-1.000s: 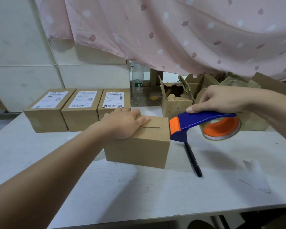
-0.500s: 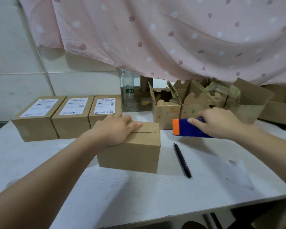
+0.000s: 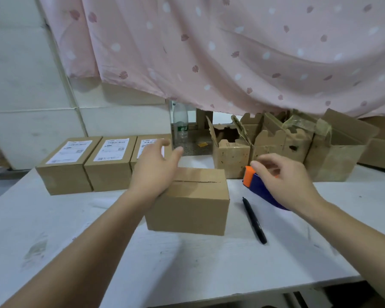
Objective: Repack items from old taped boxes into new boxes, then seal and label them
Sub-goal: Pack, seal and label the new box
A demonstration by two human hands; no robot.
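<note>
Both hands have let go since the earlier frames: left hand (image 3: 156, 167) is lifted off the plain brown cardboard box (image 3: 191, 205), fingers spread, holding nothing. Right hand (image 3: 282, 181) hovers loose-fingered over the blue-and-orange tape dispenser (image 3: 257, 185), not gripping it. Pink dotted curtain (image 3: 231, 52) hangs behind. White worktop (image 3: 187, 263) carries torn old cardboard boxes (image 3: 276, 147) rear right and three labelled brown boxes (image 3: 110, 165) rear left. Plain box sits centre, flaps closed. Dispenser lies just right of it, black pen (image 3: 255, 221) in front.
</note>
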